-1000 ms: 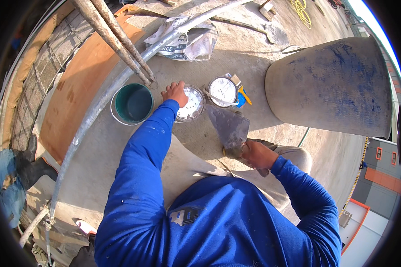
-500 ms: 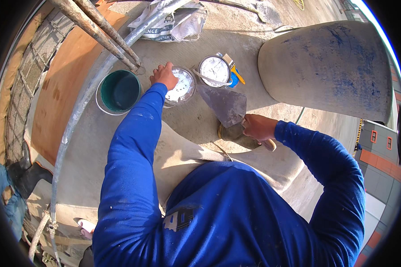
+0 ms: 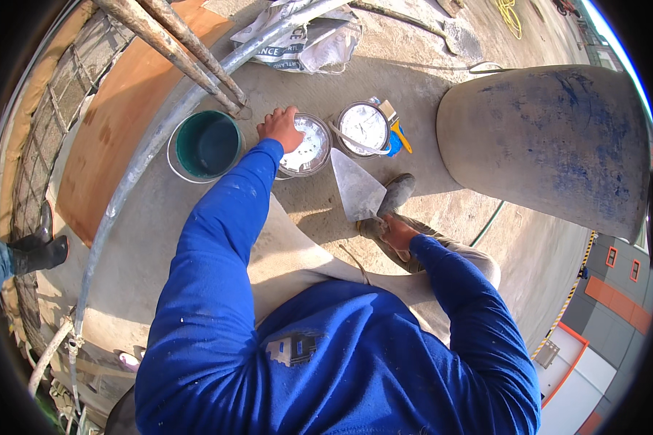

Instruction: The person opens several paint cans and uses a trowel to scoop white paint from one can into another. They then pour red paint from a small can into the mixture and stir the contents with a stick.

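My left hand (image 3: 281,129) grips the rim of a round metal tin (image 3: 310,150) with a white, spotted top, its fingers curled at the far left edge. In my right hand (image 3: 398,234), closed round the handle, is a pointing trowel (image 3: 357,188). The grey triangular blade tilts with its tip toward the tins, apart from them. A second white-topped tin (image 3: 365,127) with a pale handle across it stands to the right of the first. Beside that lies a paintbrush (image 3: 398,132) with a yellow handle, near something blue.
A green bucket (image 3: 209,145) stands left of the tins. A large grey drum (image 3: 544,138) with blue smears lies at right. Metal poles (image 3: 174,59) cross the left side, near a cement bag (image 3: 297,40). A shovel (image 3: 461,38) lies behind. Another person's boots (image 3: 40,246) show far left.
My right hand has drawn left and nearer to me, and the trowel blade has turned and caught the light. My left hand stays on the tin. The view has shifted slightly.
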The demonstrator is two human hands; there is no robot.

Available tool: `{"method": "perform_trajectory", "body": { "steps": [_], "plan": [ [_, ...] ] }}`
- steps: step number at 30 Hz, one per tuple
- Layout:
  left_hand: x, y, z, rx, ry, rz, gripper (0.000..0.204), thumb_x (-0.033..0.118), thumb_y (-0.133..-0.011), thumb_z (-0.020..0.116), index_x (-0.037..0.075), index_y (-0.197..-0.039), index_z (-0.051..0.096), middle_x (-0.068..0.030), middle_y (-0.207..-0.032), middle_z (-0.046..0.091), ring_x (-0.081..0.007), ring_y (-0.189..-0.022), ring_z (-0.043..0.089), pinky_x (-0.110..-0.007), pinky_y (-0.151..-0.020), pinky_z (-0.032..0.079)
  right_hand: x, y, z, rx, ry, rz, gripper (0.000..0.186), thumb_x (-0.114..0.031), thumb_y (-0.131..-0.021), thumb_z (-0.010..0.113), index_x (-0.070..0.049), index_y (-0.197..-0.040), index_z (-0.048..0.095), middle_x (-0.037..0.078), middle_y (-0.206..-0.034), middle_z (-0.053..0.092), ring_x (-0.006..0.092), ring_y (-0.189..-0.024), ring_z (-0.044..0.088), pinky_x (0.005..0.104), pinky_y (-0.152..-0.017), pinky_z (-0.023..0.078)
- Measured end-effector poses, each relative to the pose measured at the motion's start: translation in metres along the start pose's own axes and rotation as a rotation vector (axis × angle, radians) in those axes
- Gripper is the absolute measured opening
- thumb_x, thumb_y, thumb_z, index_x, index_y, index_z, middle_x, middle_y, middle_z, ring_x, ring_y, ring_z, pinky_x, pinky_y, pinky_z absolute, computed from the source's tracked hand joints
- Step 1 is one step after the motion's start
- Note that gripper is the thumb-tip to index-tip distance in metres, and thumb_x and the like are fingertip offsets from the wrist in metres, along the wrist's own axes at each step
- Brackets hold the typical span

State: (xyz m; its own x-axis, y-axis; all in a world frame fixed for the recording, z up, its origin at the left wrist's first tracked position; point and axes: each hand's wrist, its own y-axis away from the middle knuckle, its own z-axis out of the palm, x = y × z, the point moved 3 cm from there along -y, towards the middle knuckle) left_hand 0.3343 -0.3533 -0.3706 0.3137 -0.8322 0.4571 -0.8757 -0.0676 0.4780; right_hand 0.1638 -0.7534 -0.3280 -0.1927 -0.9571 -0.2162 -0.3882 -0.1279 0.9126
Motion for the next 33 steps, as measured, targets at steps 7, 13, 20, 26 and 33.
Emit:
{"method": "perform_trajectory", "body": {
  "steps": [7, 13, 20, 26, 33],
  "plan": [
    [-0.002, 0.0, 0.001, -0.011, 0.039, -0.013, 0.067, 0.036, -0.089, 0.081, 0.027, -0.149, 0.053, -0.008, -0.152, 0.052, -0.0342, -0.144, 0.047, -0.06, -0.115, 0.041, -0.047, 0.054, -0.03, 0.042, 0.15, -0.081, 0.045, -0.019, -0.093, 0.07, 0.006, -0.127, 0.054, 0.028, -0.102, 0.073, 0.0372, -0.087, 0.076, 0.0482, -0.077, 0.058],
    [-0.005, 0.0, 0.002, -0.037, 0.059, 0.006, 0.071, 0.036, -0.089, 0.081, 0.024, -0.152, 0.05, -0.015, -0.152, 0.049, -0.0409, -0.143, 0.047, -0.057, -0.114, 0.046, -0.132, 0.127, -0.095, 0.092, 0.388, 0.032, 0.039, -0.023, -0.088, 0.064, 0.006, -0.115, 0.069, 0.03, -0.11, 0.074, 0.0438, -0.106, 0.073, 0.0505, -0.094, 0.057],
    [-0.015, 0.026, 0.003, -0.145, -0.023, -0.052, 0.083, 0.037, -0.088, 0.082, 0.01, -0.152, 0.037, -0.031, -0.148, 0.047, -0.0532, -0.136, 0.05, -0.056, -0.116, 0.043, -0.134, 0.11, -0.132, 0.097, 0.596, -0.086, 0.033, -0.014, -0.082, 0.063, 0.006, -0.108, 0.068, 0.029, -0.098, 0.075, 0.0462, -0.093, 0.074, 0.0522, -0.083, 0.059],
    [-0.025, 0.015, 0.016, -0.142, -0.02, 0.004, 0.081, 0.036, -0.089, 0.084, 0.006, -0.148, 0.038, -0.0307, -0.151, 0.044, -0.0549, -0.138, 0.047, -0.058, -0.114, 0.046, -0.048, 0.047, -0.073, 0.07, 0.352, -0.096, 0.044, -0.016, -0.087, 0.062, 0.004, -0.127, 0.058, 0.032, -0.113, 0.072, 0.0482, -0.112, 0.069, 0.0529, -0.097, 0.054],
    [-0.019, 0.018, 0.009, -0.147, 0.015, -0.031, 0.08, 0.034, -0.088, 0.085, 0.004, -0.146, 0.039, -0.0308, -0.151, 0.044, -0.0546, -0.138, 0.048, -0.057, -0.113, 0.047, -0.039, 0.007, -0.011, 0.189, 0.191, -0.169, 0.043, -0.018, -0.088, 0.063, 0.0, -0.127, 0.056, 0.029, -0.109, 0.073, 0.0477, -0.108, 0.07, 0.0547, -0.096, 0.054]
  ]
}}
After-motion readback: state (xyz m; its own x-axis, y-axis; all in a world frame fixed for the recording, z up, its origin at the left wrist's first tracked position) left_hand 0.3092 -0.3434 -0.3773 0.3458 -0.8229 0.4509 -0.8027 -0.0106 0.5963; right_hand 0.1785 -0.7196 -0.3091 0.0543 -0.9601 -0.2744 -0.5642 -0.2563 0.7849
